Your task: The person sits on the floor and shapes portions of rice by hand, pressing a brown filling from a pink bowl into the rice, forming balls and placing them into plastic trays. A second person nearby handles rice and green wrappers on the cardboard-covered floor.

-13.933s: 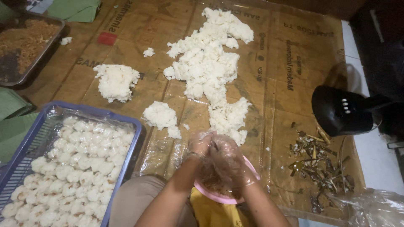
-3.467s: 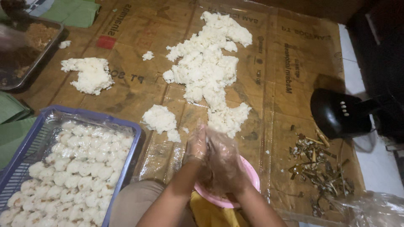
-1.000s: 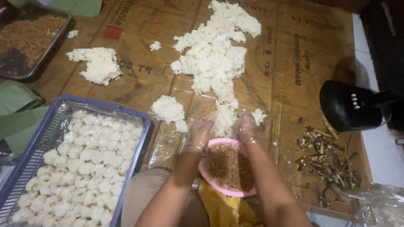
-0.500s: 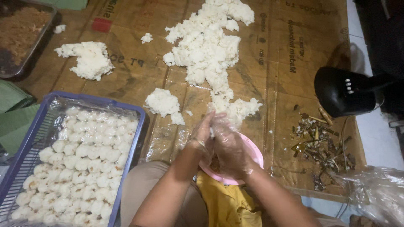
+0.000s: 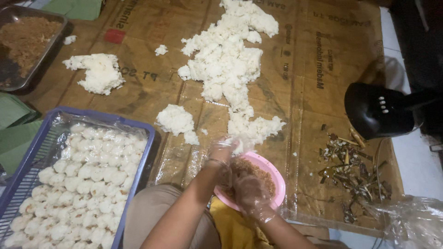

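We judge the filling step in hand. Our left hand (image 5: 220, 159) cups rice at the pink bowl's (image 5: 272, 180) far rim; our right hand (image 5: 249, 191), over the bowl, pinches brown filling (image 5: 258, 173). Next: press filling into rice.

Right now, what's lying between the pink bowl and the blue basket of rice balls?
In the head view, the person's knee in tan cloth and plastic-covered cardboard lie between the pink bowl and blue basket.

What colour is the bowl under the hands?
Pink; the bowl shows best in the head view.
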`<state>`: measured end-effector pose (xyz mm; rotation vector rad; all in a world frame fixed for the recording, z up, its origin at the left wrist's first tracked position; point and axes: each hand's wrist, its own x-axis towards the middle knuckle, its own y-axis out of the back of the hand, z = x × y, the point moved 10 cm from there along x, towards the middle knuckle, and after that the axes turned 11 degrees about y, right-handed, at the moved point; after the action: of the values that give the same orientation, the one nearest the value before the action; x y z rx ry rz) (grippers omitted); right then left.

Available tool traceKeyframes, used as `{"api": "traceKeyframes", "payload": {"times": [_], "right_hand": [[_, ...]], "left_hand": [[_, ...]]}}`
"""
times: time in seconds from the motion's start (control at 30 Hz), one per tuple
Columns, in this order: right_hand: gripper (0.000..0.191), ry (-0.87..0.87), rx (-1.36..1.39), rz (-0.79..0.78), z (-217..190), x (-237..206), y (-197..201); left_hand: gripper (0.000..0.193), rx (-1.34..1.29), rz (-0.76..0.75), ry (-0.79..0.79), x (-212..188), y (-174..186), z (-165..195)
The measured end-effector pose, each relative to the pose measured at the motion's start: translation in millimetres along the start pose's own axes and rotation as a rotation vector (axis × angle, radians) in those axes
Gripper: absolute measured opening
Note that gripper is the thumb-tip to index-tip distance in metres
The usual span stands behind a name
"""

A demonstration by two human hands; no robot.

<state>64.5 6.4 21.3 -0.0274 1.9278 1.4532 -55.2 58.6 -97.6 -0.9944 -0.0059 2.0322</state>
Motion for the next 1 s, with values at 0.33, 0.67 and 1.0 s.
{"api": "traceKeyframes", "payload": {"times": [0.33, 0.67, 1.0], "right_hand": [[0.030, -0.295, 0.603, 0.486, 70.7, -22.9, 54.7], [0.016, -0.158, 0.801, 0.782, 65.9, -10.3, 80.7], [0.030, -0.090, 0.723, 0.642, 59.4, -54.1, 101.7]], "left_hand": [[0.024, 1.100, 0.198, -0.820, -9.6, -30.2, 23.0], [0.026, 0.299, 0.057, -0.132, 1.2, -16.1, -5.5], [0.026, 0.040, -0.023, -0.049, -5.9, -13.5, -6.1]]}}
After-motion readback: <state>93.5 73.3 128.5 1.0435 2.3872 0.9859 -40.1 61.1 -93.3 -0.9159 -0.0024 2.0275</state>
